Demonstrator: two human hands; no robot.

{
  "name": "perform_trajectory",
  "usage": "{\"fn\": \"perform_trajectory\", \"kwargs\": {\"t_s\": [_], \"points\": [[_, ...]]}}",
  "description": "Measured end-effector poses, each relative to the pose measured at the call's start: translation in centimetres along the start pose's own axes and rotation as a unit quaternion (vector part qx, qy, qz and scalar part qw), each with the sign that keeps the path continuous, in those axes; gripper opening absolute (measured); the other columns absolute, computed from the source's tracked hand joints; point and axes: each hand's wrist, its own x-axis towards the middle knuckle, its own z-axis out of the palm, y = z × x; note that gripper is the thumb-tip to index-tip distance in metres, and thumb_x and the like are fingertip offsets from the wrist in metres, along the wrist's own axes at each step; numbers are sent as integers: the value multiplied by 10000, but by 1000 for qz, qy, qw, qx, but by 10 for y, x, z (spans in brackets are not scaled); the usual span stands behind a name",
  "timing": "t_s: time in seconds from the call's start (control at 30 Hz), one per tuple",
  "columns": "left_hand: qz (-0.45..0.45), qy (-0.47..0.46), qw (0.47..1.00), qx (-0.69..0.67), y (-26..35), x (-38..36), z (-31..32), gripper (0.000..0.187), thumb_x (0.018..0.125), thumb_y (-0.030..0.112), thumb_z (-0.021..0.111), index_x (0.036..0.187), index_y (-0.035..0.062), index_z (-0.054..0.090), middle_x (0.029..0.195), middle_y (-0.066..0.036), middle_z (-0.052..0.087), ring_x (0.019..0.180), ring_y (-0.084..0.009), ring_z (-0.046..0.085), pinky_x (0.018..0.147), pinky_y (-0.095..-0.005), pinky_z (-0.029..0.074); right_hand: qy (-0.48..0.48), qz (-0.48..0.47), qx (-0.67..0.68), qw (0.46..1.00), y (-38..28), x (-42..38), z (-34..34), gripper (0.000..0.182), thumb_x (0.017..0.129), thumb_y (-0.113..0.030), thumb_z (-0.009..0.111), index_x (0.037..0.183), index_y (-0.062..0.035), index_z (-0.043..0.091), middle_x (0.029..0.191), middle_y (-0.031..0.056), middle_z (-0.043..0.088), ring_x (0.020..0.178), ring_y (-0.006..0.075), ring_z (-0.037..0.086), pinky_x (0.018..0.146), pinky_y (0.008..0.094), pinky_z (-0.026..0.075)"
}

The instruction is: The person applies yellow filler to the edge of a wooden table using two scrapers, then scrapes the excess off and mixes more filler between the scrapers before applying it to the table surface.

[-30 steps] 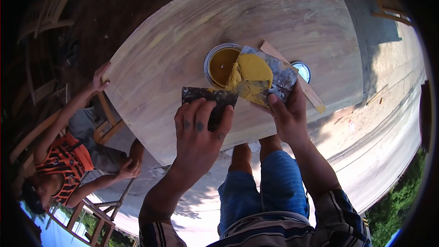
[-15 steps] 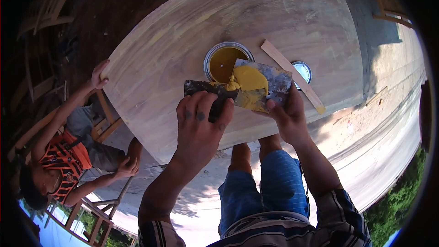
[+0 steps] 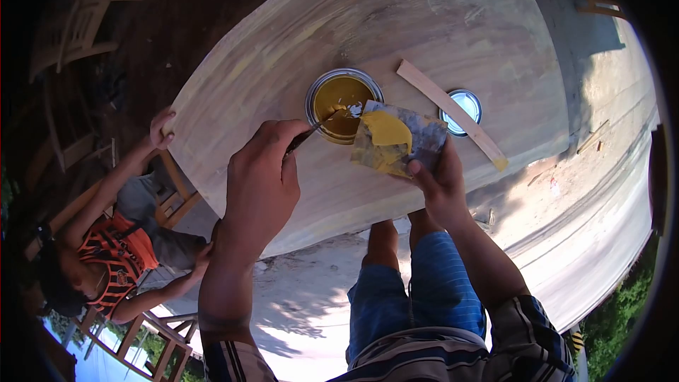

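My left hand (image 3: 260,173) is closed on a dark flat scraper (image 3: 303,139), seen nearly edge-on, its far end over the open can (image 3: 310,105). Some yellow paste shows at that end, above the brown-yellow contents. In my right hand (image 3: 442,185) is a paint-stained flat plate (image 3: 426,131), gripped at its right edge between thumb and fingers. A thick smear of yellow paste (image 3: 386,129) lies on the plate. The plate's upper left corner overlaps the can's rim in this view.
The can stands on a pale wooden board (image 3: 453,35). A wood strip (image 3: 445,110) lies partly over a round shiny lid (image 3: 465,105) at right. At left sits a person (image 3: 117,255) with one hand (image 3: 162,128) on the board's edge. Wooden furniture frames (image 3: 81,28) stand behind.
My left hand has moved the scraper off the plate and turned it edge-on over the can. My right hand keeps the plate, now slightly lower and to the left.
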Motion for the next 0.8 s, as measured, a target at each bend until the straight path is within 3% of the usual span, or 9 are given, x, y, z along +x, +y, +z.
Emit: {"fn": "perform_trajectory", "kwargs": {"t_s": [0.07, 0.27, 0.37, 0.4, 0.5, 0.6, 0.7, 0.8], "points": [[-81, -61, 994, -43, 5, 17, -12, 226, 804, -31, 592, 1018, 9, 534, 889, -134, 635, 870, -229, 634, 742, -295, 463, 1, -3, -3, 1000, 0, 3, -1, 392, 896, 0, 535, 1251, 10, 369, 1143, 83, 539, 1086, 136, 495, 967, 291, 375], [-210, -200, 957, 11, -16, 84, -14, 401, 764, 83, 678, 1105, -57, 520, 1010, -163, 615, 867, -190, 620, 775, -317, 474, -21, -13, -18, 1000, 11, 10, 1, 361, 902, -5, 527, 1229, 11, 372, 1138, 99, 537, 1078, 138, 492, 962, 286, 372], [-180, -247, 947, 96, -9, 99, -29, 485, 756, 108, 683, 1159, -87, 498, 1049, -190, 597, 896, -228, 615, 807, -330, 470, -6, -14, 1, 1000, 12, 7, 5, 349, 903, -2, 522, 1219, 11, 376, 1139, 101, 537, 1078, 136, 490, 958, 283, 374], [-132, -230, 955, 135, -11, 98, -30, 487, 753, 98, 672, 1166, -86, 494, 1049, -195, 598, 902, -258, 610, 815, -332, 467, -1, -10, 7, 1000, 9, 7, 4, 349, 902, -1, 523, 1218, 11, 376, 1138, 101, 537, 1078, 135, 490, 956, 281, 376], [-118, -245, 949, 161, -8, 101, -35, 447, 745, 94, 670, 1121, -90, 512, 1035, -202, 604, 908, -275, 608, 816, -327, 465, 8, -4, 24, 1000, 9, 5, 5, 350, 901, 2, 524, 1217, 12, 374, 1140, 98, 536, 1081, 133, 489, 951, 278, 381], [-50, -160, 973, 158, -4, 91, -42, 339, 744, 67, 657, 1027, -76, 536, 935, -176, 624, 839, -241, 612, 781, -327, 468, 7, -8, 5, 1000, 11, 3, 0, 360, 903, 0, 526, 1226, 12, 368, 1145, 96, 534, 1087, 134, 489, 951, 281, 386], [-58, -208, 971, 107, 7, 88, -59, 272, 752, 23, 636, 997, -59, 550, 880, -147, 625, 812, -181, 599, 736, -305, 466, 11, 2, 22, 1000, 9, 4, -4, 372, 904, 4, 523, 1238, 12, 361, 1149, 94, 532, 1095, 137, 489, 956, 284, 386], [-149, -189, 970, 27, 32, 66, -65, 261, 750, -42, 607, 1007, -30, 563, 857, -122, 609, 795, -125, 573, 696, -271, 455, 12, 13, 58, 998, 10, 4, -6, 384, 906, 4, 518, 1254, 13, 354, 1157, 93, 529, 1109, 140, 481, 965, 285, 380]]}}
